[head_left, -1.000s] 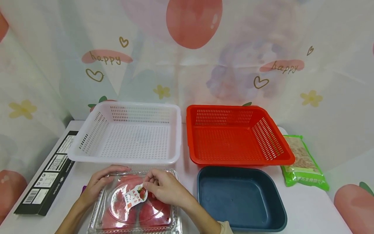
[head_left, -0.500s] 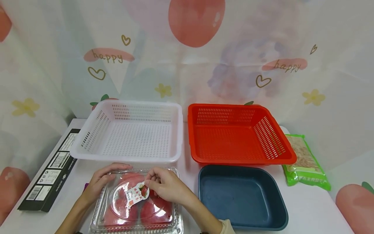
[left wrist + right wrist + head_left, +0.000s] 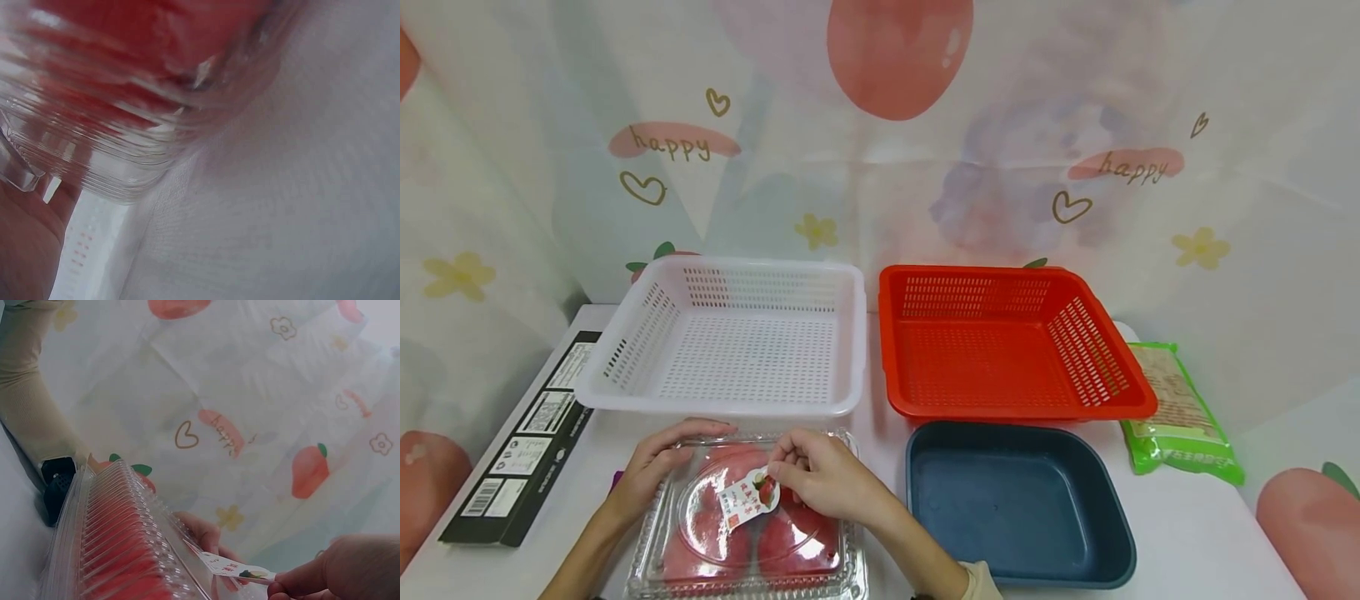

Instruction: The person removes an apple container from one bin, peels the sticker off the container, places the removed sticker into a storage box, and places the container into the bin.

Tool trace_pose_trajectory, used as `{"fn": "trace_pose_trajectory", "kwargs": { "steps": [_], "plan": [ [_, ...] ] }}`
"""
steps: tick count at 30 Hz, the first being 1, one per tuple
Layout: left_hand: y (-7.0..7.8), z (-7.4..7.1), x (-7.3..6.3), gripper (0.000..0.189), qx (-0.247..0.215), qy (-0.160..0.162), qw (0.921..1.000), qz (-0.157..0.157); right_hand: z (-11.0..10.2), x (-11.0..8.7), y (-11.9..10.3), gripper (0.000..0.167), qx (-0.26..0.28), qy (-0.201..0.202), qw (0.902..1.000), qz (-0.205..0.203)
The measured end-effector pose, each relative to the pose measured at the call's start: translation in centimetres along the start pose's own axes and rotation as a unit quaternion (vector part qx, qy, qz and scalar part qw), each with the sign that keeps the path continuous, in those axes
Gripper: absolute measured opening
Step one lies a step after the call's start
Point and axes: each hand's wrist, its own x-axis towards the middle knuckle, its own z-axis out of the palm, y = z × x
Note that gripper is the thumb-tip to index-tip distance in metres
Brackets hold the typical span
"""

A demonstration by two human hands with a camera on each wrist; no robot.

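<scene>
A clear plastic clamshell box (image 3: 643, 557) stands at the front of the table, with several round red things (image 3: 801, 542) showing through its lid. My left hand (image 3: 643, 475) grips the box at its far left corner, thumb on the lid and fingers along the back edge. Between thumb and forefinger, my right hand (image 3: 831, 479) pinches the right end of a white label (image 3: 741, 505) with a fruit picture. In the right wrist view the label (image 3: 228, 567) is partly lifted, slanting from the lid up to the fingertips. The left wrist view is filled by the box's ribbed side (image 3: 119, 150).
Behind the box sits a white slotted basket (image 3: 745, 358), with a red one (image 3: 977, 367) to its right. A dark blue tub (image 3: 1015, 508) is right of my right forearm. At the edges lie a long black box (image 3: 520, 450) and a green-edged packet (image 3: 1183, 417).
The head view has shifted slightly. Both hands keep their places on the box and the label, with no clear movement of either.
</scene>
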Motion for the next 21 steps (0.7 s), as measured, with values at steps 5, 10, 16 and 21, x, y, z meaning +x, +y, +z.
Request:
{"fn": "trace_pose_trajectory", "kwargs": {
  "steps": [5, 10, 16, 21],
  "plan": [
    [0.04, -0.05, 0.02, 0.043, -0.001, 0.001, 1.0, 0.0, 0.0, 0.02, 0.01, 0.008, 0.003, -0.002, 1.0, -0.003],
    [-0.1, -0.12, 0.13, 0.044, -0.006, -0.001, 0.9999, 0.013, -0.05, 0.04, 0.11, 0.008, -0.008, 0.0, 0.9999, -0.007],
    [-0.14, -0.25, 0.01, 0.041, 0.002, -0.001, 0.9997, -0.024, -0.03, 0.05, 0.26, 0.008, -0.019, -0.001, 0.9998, -0.009],
    [-0.23, -0.24, -0.17, 0.041, 0.0, 0.001, 0.9997, -0.026, 0.01, 0.09, 0.33, 0.008, -0.014, -0.002, 0.9999, -0.009]
  ]
}}
